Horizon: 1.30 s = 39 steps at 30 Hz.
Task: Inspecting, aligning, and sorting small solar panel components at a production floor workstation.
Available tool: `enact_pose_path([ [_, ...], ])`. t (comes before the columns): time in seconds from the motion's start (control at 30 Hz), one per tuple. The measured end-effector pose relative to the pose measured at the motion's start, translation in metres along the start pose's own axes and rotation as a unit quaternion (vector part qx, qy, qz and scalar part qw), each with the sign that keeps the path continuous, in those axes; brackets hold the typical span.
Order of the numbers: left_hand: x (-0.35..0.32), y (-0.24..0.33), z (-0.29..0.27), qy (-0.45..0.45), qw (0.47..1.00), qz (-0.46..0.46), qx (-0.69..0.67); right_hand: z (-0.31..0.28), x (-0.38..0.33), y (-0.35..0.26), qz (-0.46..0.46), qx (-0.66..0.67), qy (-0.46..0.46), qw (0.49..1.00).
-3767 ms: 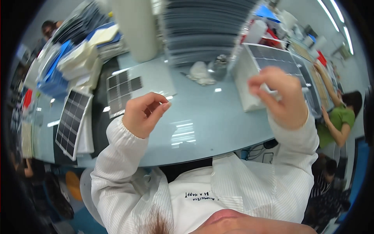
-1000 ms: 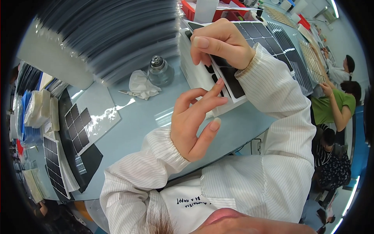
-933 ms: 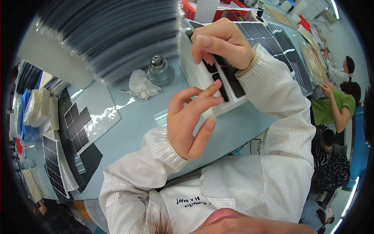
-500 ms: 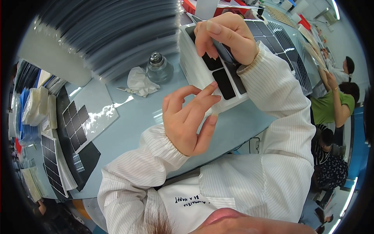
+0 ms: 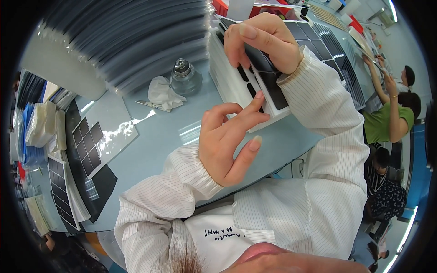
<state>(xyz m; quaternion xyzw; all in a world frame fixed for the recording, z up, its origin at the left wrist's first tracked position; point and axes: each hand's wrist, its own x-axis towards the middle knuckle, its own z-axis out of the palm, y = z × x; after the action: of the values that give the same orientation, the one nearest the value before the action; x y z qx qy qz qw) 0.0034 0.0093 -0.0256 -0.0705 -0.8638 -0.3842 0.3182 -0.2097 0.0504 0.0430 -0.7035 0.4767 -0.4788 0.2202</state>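
Two hands are at work on the white tray (image 5: 236, 86) that sits on the pale blue table (image 5: 168, 136), in front of you and a little to your right. Your right hand (image 5: 264, 38) lies over the tray's far end, fingers curled down and closed on a dark square cell (image 5: 260, 59), which it holds against the tray's top. Your left hand (image 5: 227, 143) is half open at the tray's near edge: the longer fingers stretch forward, one fingertip touching the tray beside another dark cell (image 5: 275, 88), the thumb stuck out below, and nothing is gripped in it.

Just to the left of the tray stands a small glass bottle (image 5: 185, 78) with a metal cap, and a crumpled white cloth (image 5: 163, 93) lies beside it. Behind these rises a tall stack of grey sheets (image 5: 132, 41). Further left, near the table's edge, a white sheet (image 5: 102, 136) carries a grid of dark squares. At the far right, beyond your sleeve, a person in a green top (image 5: 387, 125) is reaching out over another table.
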Motion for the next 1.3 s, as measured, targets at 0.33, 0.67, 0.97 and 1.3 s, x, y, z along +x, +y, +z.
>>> enact_pose_path([
  [0.33,0.0,-0.003,-0.008,0.018,0.999,0.027,0.001,-0.004,0.0,-0.003,-0.022,-0.027,-0.015,0.999],
  [0.67,-0.002,-0.004,-0.002,0.027,0.998,0.028,0.038,-0.008,0.002,0.003,-0.052,0.018,-0.023,0.998],
  [0.97,0.001,-0.002,0.002,0.007,0.997,0.021,-0.073,-0.007,0.003,0.001,-0.049,0.023,-0.02,0.998],
  [1.3,0.002,0.0,-0.007,0.021,0.997,0.044,-0.055,-0.008,0.006,-0.005,-0.075,-0.038,-0.074,0.994],
])
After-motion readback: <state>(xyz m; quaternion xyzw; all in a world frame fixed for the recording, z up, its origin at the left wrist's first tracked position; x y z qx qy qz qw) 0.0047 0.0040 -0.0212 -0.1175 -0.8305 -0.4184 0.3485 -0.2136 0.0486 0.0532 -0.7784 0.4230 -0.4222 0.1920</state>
